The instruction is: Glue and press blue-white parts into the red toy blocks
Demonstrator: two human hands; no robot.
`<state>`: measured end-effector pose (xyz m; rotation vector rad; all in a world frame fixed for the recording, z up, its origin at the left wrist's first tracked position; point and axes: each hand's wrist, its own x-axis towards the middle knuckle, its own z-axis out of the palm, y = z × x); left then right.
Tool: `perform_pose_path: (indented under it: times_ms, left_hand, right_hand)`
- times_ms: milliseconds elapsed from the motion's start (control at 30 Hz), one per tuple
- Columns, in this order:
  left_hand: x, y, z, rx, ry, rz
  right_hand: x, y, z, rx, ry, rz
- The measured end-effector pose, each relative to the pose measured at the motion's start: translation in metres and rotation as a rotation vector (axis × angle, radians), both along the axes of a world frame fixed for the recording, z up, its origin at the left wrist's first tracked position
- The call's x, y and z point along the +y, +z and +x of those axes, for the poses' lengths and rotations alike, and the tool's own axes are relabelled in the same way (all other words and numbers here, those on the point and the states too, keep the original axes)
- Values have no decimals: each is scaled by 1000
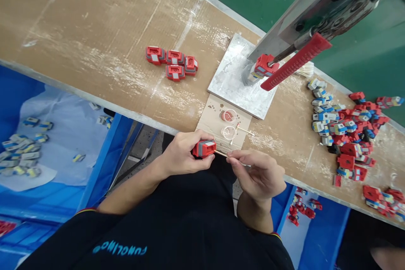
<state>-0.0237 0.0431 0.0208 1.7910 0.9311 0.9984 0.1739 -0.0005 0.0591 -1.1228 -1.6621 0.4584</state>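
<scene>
My left hand [185,152] is closed around a red and grey toy part [204,148] in front of my body. Between the thumb and fingers of my right hand [257,173] is a thin wooden stick [221,153], its far end touching the toy part. Just beyond, a piece of cardboard [210,119] bears two small round cups, one with red content [228,115] and one with pale content [228,132]. A swab-like stick lies by the pale cup, and another stick [245,129] rests near the cardboard's right edge.
A metal plate [232,76] carries a press with a red handle [295,62] and a red toy part beneath it. Several red parts [175,57] sit left on the table [104,29]. Toy parts [351,124] are heaped right. Blue bins [95,173] stand below the table edge.
</scene>
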Motion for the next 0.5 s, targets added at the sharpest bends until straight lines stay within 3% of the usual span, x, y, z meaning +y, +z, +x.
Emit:
perform_pose_path:
  times_ms: [100, 200, 267, 400, 500]
  left_hand:
    - [0, -2, -1, 14, -8, -4]
    - [2, -5, -3, 15, 1, -48]
    - [5, -8, -5, 18, 17, -95]
    - [10, -12, -7, 25, 15, -178]
    - [11, -14, -7, 19, 4, -194]
  right_hand:
    - [1, -1, 5, 15, 3, -5]
    - [8, -6, 19, 27, -127, 15]
    - [17, -10, 29, -94, -171, -11]
    - [35, -18, 36, -425, -44, -50]
    - [42, -23, 34, -474, 26, -64]
